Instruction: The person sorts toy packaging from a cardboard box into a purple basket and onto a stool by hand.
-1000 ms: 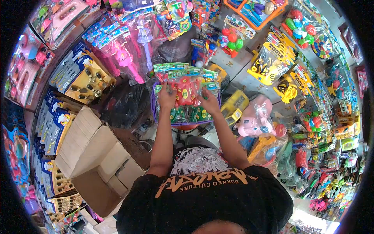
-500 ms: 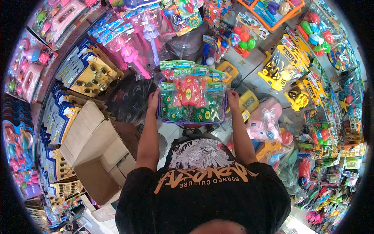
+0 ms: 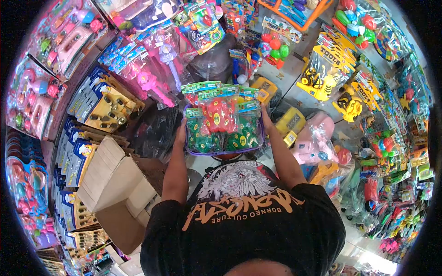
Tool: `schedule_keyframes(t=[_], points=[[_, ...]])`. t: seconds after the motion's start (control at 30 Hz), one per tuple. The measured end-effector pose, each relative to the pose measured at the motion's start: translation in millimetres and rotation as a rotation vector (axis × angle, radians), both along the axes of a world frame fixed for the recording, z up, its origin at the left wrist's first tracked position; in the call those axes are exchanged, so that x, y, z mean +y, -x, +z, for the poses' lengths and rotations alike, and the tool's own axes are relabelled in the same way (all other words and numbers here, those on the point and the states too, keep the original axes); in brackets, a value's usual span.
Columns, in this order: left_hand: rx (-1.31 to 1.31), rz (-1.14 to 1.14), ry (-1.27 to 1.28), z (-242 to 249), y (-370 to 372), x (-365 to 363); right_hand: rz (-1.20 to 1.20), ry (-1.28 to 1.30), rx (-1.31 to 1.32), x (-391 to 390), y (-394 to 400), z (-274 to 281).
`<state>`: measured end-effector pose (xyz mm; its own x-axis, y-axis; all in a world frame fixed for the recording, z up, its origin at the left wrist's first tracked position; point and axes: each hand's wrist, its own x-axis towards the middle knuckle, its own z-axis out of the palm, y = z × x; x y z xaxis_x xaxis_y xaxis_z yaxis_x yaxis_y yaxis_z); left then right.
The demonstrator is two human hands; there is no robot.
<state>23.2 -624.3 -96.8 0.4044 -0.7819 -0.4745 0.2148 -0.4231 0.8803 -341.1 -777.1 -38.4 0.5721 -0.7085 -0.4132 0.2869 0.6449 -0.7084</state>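
A purple basket (image 3: 224,152) sits in front of my torso, held between both hands. It is filled with bagged toys under green "Frog" header cards: a red pack (image 3: 216,116) lies on top, with green packs (image 3: 244,133) beneath and beside it. My left hand (image 3: 181,132) is closed on the basket's left side. On the opposite side, my right hand (image 3: 267,118) grips near the upper right corner. Fingers of both hands are partly hidden by the rim and the plastic bags.
An open cardboard box (image 3: 122,195) stands at my left, beside hanging kitchen play sets (image 3: 103,103). Pink doll-like toys (image 3: 152,80) lie beyond the basket. At right are yellow tool packs (image 3: 322,69), a yellow toy case (image 3: 291,120) and a pink bagged toy (image 3: 313,138).
My view has turned slightly, so the shelves shift in the picture. The basket appears a little nearer my body, still held by both hands.
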Motion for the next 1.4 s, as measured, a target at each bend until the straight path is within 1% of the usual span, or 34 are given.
schedule_keyframes(t=[0.03, 0.1, 0.13, 0.2, 0.23, 0.27, 0.33, 0.37, 0.4, 0.47, 0.5, 0.57, 0.6, 0.67, 0.7, 0.73, 0.77, 0.8, 0.87, 0.9, 0.93, 1.0, 1.03, 1.07, 1.1, 1.13, 1.17, 1.2, 1.23, 1.27, 1.3, 1.33, 1.37, 1.4], points=[[-0.038, 0.027, 0.048, 1, 2, -1, -0.007, 0.004, -0.005, 5, -1, 6], [-0.106, 0.033, 0.027, 13, 8, -2, -0.115, 0.022, 0.067, 16, -2, 17], [-0.169, 0.047, -0.002, 19, 10, 0, -0.119, 0.022, 0.067, 12, 0, 5], [-0.199, 0.053, 0.001, 21, 11, -2, -0.083, 0.13, 0.152, 0, 18, -39], [-0.23, 0.061, 0.009, 21, 11, -5, -0.019, 0.142, 0.184, 3, 28, -35], [-0.224, 0.051, 0.0, 24, 13, -8, -0.026, 0.131, 0.19, 8, 35, -29], [-0.286, 0.045, -0.016, 40, 22, -15, -0.142, 0.134, 0.31, 19, 47, -21], [-0.215, 0.022, 0.077, 50, 30, -17, -0.112, 0.128, 0.352, 15, 61, -39], [-0.212, 0.0, 0.07, 62, 39, -18, -0.132, 0.116, 0.356, 25, 68, -35], [-0.32, -0.061, 0.066, 81, 55, -20, -0.216, 0.226, 0.378, 48, 86, -21], [-0.314, -0.098, 0.061, 67, 53, -29, -0.3, 0.325, 0.402, 67, 89, -2], [-0.293, -0.229, 0.087, 34, 56, -47, -0.371, 0.268, 0.472, 84, 121, -23], [-0.282, -0.273, 0.084, 43, 71, -49, -0.412, 0.227, 0.525, 97, 130, -17], [-0.245, -0.377, 0.054, 63, 102, -50, -0.503, 0.223, 0.511, 136, 155, -11], [-0.239, -0.429, 0.057, 65, 116, -53, -0.539, 0.156, 0.533, 152, 170, -12], [-0.36, -0.481, 0.115, 68, 132, -56, -0.577, 0.089, 0.552, 170, 184, -14], [-0.478, -0.531, 0.175, 69, 149, -54, -0.66, 0.098, 0.635, 195, 179, 24], [-0.47, -0.586, 0.177, 76, 166, -48, -0.708, 0.071, 0.644, 217, 197, 16], [-0.342, -0.636, 0.088, 87, 200, -42, -0.679, 0.048, 0.814, 255, 232, 1], [-0.341, -0.687, 0.102, 88, 217, -40, -0.677, 0.211, 0.782, 275, 220, 48], [-0.279, -0.764, 0.18, 88, 232, -38, -0.725, 0.198, 0.787, 294, 230, 41], [-0.214, -0.88, 0.258, 92, 262, -29, -0.824, -0.07, 0.941, 335, 250, 10], [-0.264, -0.931, 0.161, 99, 277, -24, -1.075, 0.095, 0.849, 351, 253, -18], [-0.318, -0.983, 0.065, 103, 288, -24, -1.118, 0.077, 0.849, 366, 247, -10], [-0.278, -0.939, 0.228, 60, 302, -27, -1.072, -0.08, 0.839, 384, 245, 11], [-0.274, -0.996, 0.238, 54, 316, -28, -1.028, -0.237, 0.823, 402, 245, 25], [-0.258, -1.064, 0.211, 51, 331, -27, -0.977, -0.315, 0.852, 421, 252, 22], [-0.243, -1.134, 0.182, 46, 348, -27, -1.037, -0.343, 0.848, 439, 256, 21], [-0.272, -1.187, 0.189, 22, 364, -32, -1.089, -0.372, 0.835, 454, 258, 20], [-0.267, -1.244, 0.197, 38, 387, -21, -1.136, -0.399, 0.821, 470, 260, 18], [-0.198, -1.298, 0.236, 72, 404, -9, -1.24, -0.368, 0.777, 484, 258, 4], [-0.128, -1.343, 0.268, 92, 424, 3, -1.278, -0.384, 0.771, 500, 264, -11], [-0.18, -1.399, 0.329, 63, 441, -4, -1.345, -0.323, 0.755, 515, 272, -27], [-0.179, -1.429, 0.334, 74, 459, 4, -1.408, -0.261, 0.737, 528, 278, -40]])
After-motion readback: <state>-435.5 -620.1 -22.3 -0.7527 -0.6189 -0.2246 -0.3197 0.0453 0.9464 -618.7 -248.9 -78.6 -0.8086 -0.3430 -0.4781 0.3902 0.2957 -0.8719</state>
